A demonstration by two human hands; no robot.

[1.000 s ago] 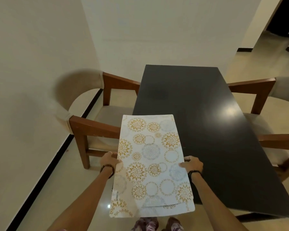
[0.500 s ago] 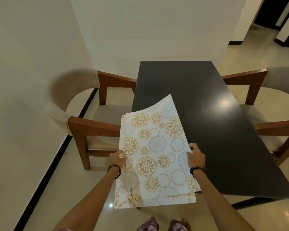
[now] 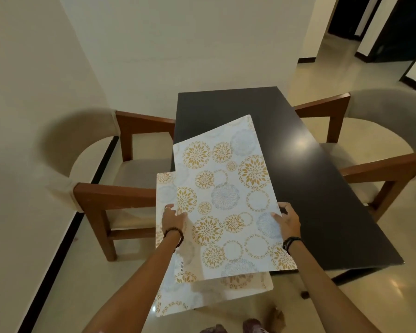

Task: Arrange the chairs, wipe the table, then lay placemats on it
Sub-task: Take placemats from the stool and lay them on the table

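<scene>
1. Your right hand (image 3: 286,223) grips the right edge of the top placemat (image 3: 228,200), thumb on its patterned face and fingers curled under the edge.
2. That top placemat has fanned out since half a second ago: its far end now swings to the right over the dark table (image 3: 310,179), and it no longer lies square with the sheet beneath.
3. Your left hand (image 3: 173,218) lies on the left side of the stack, right where the top sheet's left edge crosses the lower placemat (image 3: 165,191). You cannot tell from here whether its fingers pinch the lower sheet or only press on it.
4. The lower placemat is now exposed along its left strip and at its near end, which hangs off the table's near edge over the floor. A second ago both sheets sat almost exactly aligned, with only a sliver of the lower one showing.
5. The word KUBER is printed near the top placemat's near left corner.
6. The left armchair (image 3: 111,191) stands with its wooden arm just beside the placemats' left edge; the right armchair (image 3: 380,164) sits pulled in at the table's other long side. Neither chair has shifted relative to the table.
7. The tabletop carries a bright ceiling-light reflection to the right of the placemats.
</scene>
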